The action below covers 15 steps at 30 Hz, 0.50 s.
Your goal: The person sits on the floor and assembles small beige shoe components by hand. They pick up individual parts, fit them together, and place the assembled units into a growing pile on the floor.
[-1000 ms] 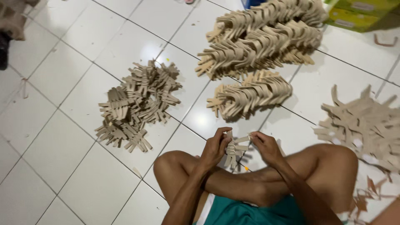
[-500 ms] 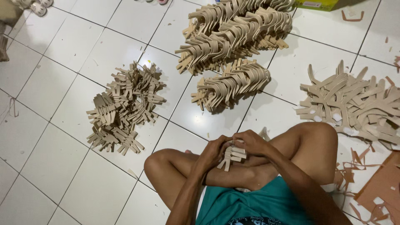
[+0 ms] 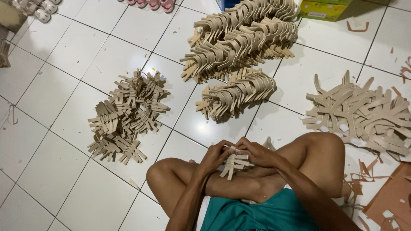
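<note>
Gripping tan strap piece (image 3: pixel 233 164), fingers partly hiding it

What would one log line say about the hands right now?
left hand: gripping beige strap piece | right hand: gripping same piece | place: above crossed legs | nearby: beige strap piles on white tiled floor

A single head-worn camera looks steeply down from above the seated person, facing forward over the crossed legs (image 3: pixel 239 184) at the bottom edge. It sits close to the lap, while the tiled floor (image 3: pixel 55 171) stretches away toward the top.
</note>
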{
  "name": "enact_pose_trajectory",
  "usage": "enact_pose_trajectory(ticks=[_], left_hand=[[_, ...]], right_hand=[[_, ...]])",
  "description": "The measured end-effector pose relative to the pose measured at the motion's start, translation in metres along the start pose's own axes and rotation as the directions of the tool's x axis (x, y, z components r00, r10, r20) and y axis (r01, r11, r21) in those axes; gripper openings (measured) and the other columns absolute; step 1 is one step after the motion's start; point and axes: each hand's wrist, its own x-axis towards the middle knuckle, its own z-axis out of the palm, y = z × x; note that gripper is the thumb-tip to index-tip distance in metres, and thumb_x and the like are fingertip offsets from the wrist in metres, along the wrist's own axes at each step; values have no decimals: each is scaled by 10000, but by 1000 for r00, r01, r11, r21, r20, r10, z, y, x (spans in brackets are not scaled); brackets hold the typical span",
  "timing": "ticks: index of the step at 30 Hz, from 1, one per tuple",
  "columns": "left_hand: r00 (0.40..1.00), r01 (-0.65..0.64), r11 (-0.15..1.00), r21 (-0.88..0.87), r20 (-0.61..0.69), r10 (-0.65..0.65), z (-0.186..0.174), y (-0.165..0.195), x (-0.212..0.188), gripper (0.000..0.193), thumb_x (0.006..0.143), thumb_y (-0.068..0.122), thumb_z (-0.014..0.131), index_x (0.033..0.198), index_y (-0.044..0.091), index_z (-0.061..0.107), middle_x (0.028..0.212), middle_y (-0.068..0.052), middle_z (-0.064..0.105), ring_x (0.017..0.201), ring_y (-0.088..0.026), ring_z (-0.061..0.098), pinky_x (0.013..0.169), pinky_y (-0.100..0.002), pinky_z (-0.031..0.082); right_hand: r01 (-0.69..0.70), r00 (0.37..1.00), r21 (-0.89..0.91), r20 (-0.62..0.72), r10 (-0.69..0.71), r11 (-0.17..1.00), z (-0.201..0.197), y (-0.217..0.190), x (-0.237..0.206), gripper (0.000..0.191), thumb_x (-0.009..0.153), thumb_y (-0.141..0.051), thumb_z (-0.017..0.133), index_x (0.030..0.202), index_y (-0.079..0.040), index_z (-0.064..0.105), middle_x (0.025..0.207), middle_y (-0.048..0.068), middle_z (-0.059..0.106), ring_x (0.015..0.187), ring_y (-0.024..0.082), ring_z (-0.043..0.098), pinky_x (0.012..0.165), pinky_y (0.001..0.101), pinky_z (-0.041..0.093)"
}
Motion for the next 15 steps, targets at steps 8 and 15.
enact_pose_trajectory(ticks=[8,15], left_hand=[[990,142,989,-32,-3,-143,6,-2,-4,243,992,151,673,1188,9,699,932,-139,746,785,-167,702,668,-310,568],[960,205,874,-441,-86,-268,6,-30,1,321,1011,151,642,1316,56,659,968,-39,683,856,-114,631,696,-262,521]], right_hand=[[-172,985,-135,-40,168,976,11,2,1,251,1040,-263,558,1158,-72,445,965,178,760,883,314,734,746,401,547],[-33,972,-143,-237,-2,989,14,-5,12,341,979,-209,645,1290,-83,582,1088,168,763,934,270,774,777,373,587]])
